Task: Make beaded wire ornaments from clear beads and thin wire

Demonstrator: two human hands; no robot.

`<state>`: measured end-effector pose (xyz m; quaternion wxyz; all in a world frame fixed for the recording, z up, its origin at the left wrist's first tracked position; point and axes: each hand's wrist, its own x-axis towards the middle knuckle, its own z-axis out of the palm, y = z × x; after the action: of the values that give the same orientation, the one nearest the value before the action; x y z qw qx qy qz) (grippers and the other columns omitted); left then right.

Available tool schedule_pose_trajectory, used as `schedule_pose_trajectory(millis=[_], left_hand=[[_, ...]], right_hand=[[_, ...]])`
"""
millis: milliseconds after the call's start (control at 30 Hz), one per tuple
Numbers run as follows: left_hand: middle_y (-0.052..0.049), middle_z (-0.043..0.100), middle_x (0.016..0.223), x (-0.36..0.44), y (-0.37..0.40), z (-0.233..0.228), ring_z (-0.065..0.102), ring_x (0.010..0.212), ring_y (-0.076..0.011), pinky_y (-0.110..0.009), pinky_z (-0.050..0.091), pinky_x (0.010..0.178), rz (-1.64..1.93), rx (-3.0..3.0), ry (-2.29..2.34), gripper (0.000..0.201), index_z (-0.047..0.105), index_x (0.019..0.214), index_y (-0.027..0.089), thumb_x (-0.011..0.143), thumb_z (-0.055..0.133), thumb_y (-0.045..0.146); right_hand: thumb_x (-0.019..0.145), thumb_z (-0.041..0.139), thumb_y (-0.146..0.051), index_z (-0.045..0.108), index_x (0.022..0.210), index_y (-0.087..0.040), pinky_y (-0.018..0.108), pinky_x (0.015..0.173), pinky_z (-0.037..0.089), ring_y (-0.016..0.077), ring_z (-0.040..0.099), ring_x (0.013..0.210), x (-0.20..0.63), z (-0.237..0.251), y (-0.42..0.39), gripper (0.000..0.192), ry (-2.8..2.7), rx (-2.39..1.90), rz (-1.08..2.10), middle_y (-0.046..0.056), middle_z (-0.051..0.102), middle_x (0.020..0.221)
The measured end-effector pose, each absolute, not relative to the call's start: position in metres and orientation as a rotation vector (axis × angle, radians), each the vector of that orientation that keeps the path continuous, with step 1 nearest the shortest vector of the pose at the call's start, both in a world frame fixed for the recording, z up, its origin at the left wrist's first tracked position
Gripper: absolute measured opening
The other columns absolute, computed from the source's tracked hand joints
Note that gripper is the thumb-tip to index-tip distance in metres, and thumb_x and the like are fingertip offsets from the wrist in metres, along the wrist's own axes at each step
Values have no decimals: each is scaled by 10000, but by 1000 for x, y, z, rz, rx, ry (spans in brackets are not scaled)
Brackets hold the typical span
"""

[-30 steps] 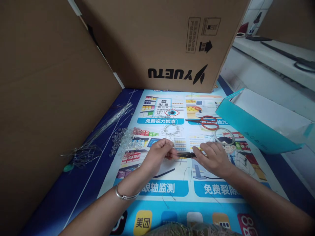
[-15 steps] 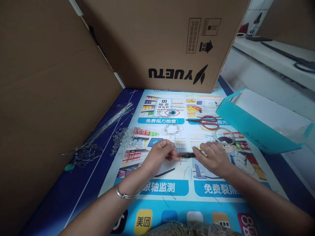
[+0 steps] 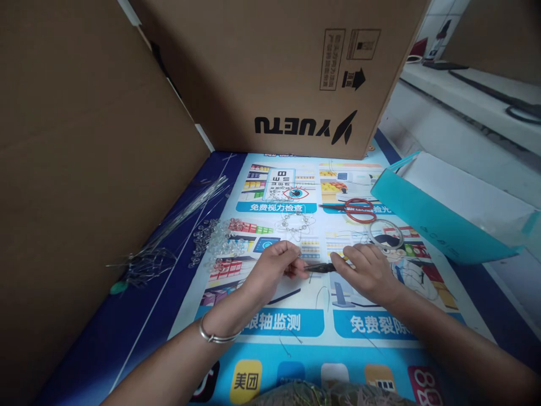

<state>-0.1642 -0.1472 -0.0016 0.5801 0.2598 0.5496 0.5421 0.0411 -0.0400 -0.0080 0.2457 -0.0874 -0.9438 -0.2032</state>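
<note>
We hold small dark pliers [image 3: 320,267] in our right hand [image 3: 367,273]. The fingers of that hand are curled around the handles, and the tip of the pliers points left, toward our other hand. The pliers hang just above the desk [image 3: 296,361], near the middle of the bright poster [image 3: 291,321] that covers it.

Our left hand [image 3: 273,266] is right beside the tip of the pliers. Its fingers are pinched shut on something very small. It is too tiny for us to tell what it is. A silver bracelet [image 3: 214,335] sits on that wrist.

A thin bent wire [image 3: 322,296] lies on the poster just below the pliers. A little wire piece with clear beads [image 3: 295,223] lies just behind our hands. To the left of it is a heap of clear beads [image 3: 217,243]. Farther left, on the blue part of the desk, lies a bundle of long thin wires [image 3: 177,217].

Behind our right hand is a roll of clear tape [image 3: 384,234]. Red scissors [image 3: 353,210] lie a bit farther back. A teal paper bag [image 3: 435,225] lies on its side to the right.

A big brown box [image 3: 279,73] stands at the back of the desk. A brown cardboard wall [image 3: 80,158] stands on the left.
</note>
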Motion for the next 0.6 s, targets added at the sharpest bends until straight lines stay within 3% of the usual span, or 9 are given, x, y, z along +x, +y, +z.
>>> schedule_pose_trajectory(millis=[600], left_hand=[[6, 624, 623, -163, -148, 6, 591, 546, -113, -235, 393, 561, 1301, 870, 1322, 150, 467, 768, 169, 852, 448, 292]], right_hand=[[822, 509, -192, 581, 956, -192, 299, 649, 337, 165, 455, 729, 41, -11, -42, 153, -2757, -351, -331, 46, 573, 784]])
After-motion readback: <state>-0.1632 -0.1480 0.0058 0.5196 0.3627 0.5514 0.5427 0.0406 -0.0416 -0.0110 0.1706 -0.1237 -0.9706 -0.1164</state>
